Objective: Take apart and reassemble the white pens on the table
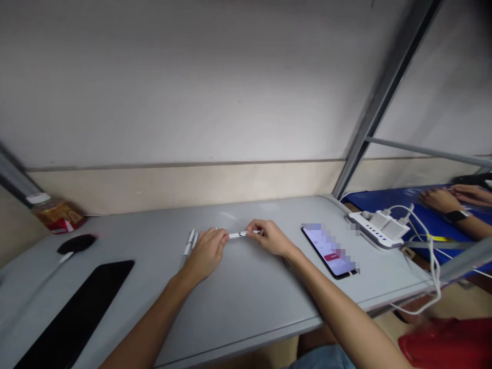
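Both my hands grip one slim white pen [237,235], held level just over the grey table. My left hand [208,252] is closed around the pen's left part, palm down. With pinched fingers, my right hand [270,236] has hold of the right end; a small tip sticks out past the fingers. Beside my left hand lie white pens [188,243], partly hidden by that hand. Whether the held pen is in one piece or parted under my fingers, I cannot tell.
A lit phone [329,251] lies right of my right hand, near a white power strip [374,228] with plugs and cables. To the left are a black phone-like slab [77,312], a black mouse [77,243] and a bottle [57,212]. Another person's hands [442,201] rest over a blue table.
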{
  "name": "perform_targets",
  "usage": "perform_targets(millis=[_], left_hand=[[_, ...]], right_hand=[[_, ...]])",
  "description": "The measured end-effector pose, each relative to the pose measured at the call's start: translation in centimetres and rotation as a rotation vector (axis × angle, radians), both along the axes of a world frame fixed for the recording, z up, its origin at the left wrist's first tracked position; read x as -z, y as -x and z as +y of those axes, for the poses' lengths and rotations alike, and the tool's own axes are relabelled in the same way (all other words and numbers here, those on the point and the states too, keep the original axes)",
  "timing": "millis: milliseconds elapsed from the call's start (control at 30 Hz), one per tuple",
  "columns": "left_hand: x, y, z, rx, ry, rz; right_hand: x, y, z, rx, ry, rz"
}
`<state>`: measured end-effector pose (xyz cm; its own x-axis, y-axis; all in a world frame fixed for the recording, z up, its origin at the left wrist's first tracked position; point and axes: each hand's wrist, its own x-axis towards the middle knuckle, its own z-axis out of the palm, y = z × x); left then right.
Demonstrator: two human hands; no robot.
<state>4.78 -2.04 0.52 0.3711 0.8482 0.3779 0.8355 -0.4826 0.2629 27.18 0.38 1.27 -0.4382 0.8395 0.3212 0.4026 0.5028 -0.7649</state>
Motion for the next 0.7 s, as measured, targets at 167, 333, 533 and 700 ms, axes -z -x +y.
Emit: perform_targets(millis=[167, 333, 533, 700], left_hand=[[-0.31, -0.19, -0.34, -0.027, -0.002, 0.007], [-0.19, -0.34, -0.48, -0.007, 0.009, 0.036], [0.20, -0.21, -0.35, 0.003, 0.015, -0.001], [0.25, -0.36, -0.36, 0.010, 0.014, 0.026]], right_hand=[[0.33, 0.01, 0.23, -0.006, 0.065, 0.052], [0.61, -0.18, 0.48, 0.050, -0.028, 0.122], [0.66, 0.04, 0.34, 0.006, 0.011, 0.003], [0.76, 0.31, 0.16, 0.019, -0.067, -0.003]])
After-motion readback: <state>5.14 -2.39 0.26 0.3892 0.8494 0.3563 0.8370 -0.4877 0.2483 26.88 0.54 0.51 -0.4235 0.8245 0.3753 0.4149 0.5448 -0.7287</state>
